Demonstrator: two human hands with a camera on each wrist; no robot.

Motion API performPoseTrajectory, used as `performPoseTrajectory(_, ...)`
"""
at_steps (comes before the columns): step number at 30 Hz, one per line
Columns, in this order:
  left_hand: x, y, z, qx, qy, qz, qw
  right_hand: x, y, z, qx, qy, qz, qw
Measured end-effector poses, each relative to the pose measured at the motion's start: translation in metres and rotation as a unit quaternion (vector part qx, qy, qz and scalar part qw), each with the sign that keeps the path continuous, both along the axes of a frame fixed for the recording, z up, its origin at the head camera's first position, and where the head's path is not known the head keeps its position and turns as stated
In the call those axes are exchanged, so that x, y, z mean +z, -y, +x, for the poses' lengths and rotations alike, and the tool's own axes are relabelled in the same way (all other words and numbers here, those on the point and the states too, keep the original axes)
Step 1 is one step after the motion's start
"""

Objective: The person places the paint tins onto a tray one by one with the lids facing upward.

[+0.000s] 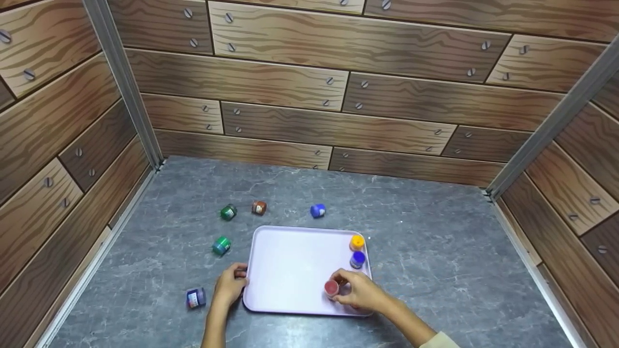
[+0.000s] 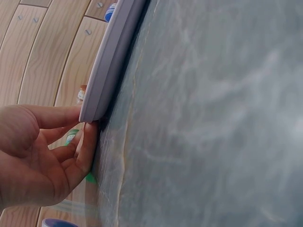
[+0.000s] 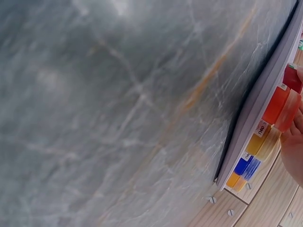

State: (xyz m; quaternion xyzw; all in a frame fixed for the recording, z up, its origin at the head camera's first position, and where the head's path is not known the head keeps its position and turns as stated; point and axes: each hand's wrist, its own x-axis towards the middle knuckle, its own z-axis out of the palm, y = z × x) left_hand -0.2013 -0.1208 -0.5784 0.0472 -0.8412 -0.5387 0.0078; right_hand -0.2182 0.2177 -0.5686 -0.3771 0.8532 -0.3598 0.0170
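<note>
My right hand (image 1: 360, 291) pinches a small paint jar with a red top (image 1: 331, 288) over the right part of the lilac tray (image 1: 290, 270). In the right wrist view that dark red jar (image 3: 292, 79) sits at the fingertips, partly cut off by the frame. Beside it along the tray's edge are a bright red jar (image 3: 277, 106) and a yellow one (image 3: 258, 142), both hidden by my hand in the head view. My left hand (image 1: 230, 284) grips the tray's left rim, thumb and fingers at its edge (image 2: 92, 106).
An orange-yellow jar (image 1: 357, 242) and a blue jar (image 1: 358, 259) stand along the tray's right side. On the grey marbled table lie a dark green jar (image 1: 228, 211), a brown jar (image 1: 259, 208), a blue jar (image 1: 317, 210), a green jar (image 1: 221, 245) and a dark purple-blue jar (image 1: 196, 298).
</note>
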Motion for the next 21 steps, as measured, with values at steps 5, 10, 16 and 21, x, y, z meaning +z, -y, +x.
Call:
performPoseTrajectory(5, 0.0016, -0.0001, 0.0009, 0.000, 0.009, 0.005, 0.9999, 0.0001, -0.0005, 0.0020, 0.020, -0.030, 0.023, 0.999)
performPoseTrajectory(10, 0.0018, -0.0004, 0.0004, -0.001, 0.004, -0.003, 1.0000, 0.0019, -0.0020, 0.0030, 0.029, -0.049, 0.046, 0.997)
performPoseTrajectory(16, 0.0029, -0.0014, 0.0000, 0.002, 0.009, -0.012, 0.9999, 0.0042, -0.0041, 0.0027, 0.037, -0.081, 0.086, 0.992)
performPoseTrajectory(21, 0.0024, -0.0015, 0.0004, 0.005, 0.010, -0.009, 0.9999, 0.0065, -0.0028, 0.0030, 0.029, -0.054, 0.104, 0.993)
